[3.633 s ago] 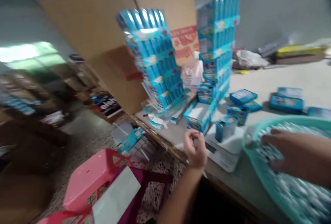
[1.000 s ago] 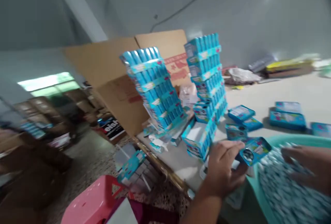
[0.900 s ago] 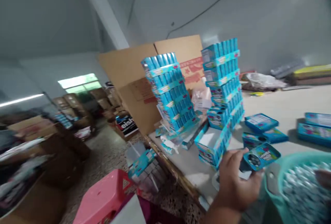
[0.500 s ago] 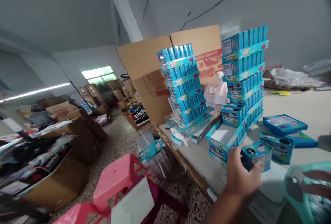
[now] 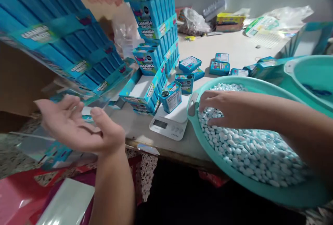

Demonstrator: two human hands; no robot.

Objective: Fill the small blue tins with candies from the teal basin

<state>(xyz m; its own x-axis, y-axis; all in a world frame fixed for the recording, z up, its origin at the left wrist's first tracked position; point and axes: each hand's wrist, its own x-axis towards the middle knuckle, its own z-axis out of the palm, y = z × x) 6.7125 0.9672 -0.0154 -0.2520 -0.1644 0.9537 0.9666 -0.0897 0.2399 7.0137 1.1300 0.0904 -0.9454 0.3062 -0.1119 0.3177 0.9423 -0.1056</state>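
My left hand (image 5: 80,128) is raised palm up at the left, fingers loosely apart and nothing in it. My right hand (image 5: 213,107) reaches into a turquoise basin (image 5: 221,164), its spread fingers touching the pale blue and white candies (image 5: 249,148) near the left handle. Between the hands, a small blue candy box (image 5: 171,98) stands on a white digital scale (image 5: 169,128). Just left of the scale, an open blue display tray (image 5: 135,98) has small boxes (image 5: 148,60) at its back and bare white card in front.
Tall stacks of filled blue trays stand at left (image 5: 65,44) and behind (image 5: 156,13). More small boxes (image 5: 220,67) lie behind the basin. A second turquoise basin (image 5: 312,76) is at right. A pink stool (image 5: 18,197) stands below the table edge.
My left hand has let go of the small box on the scale and moved left, palm up. My right hand has gone from the basin's rim into the candies. The view has swung right.
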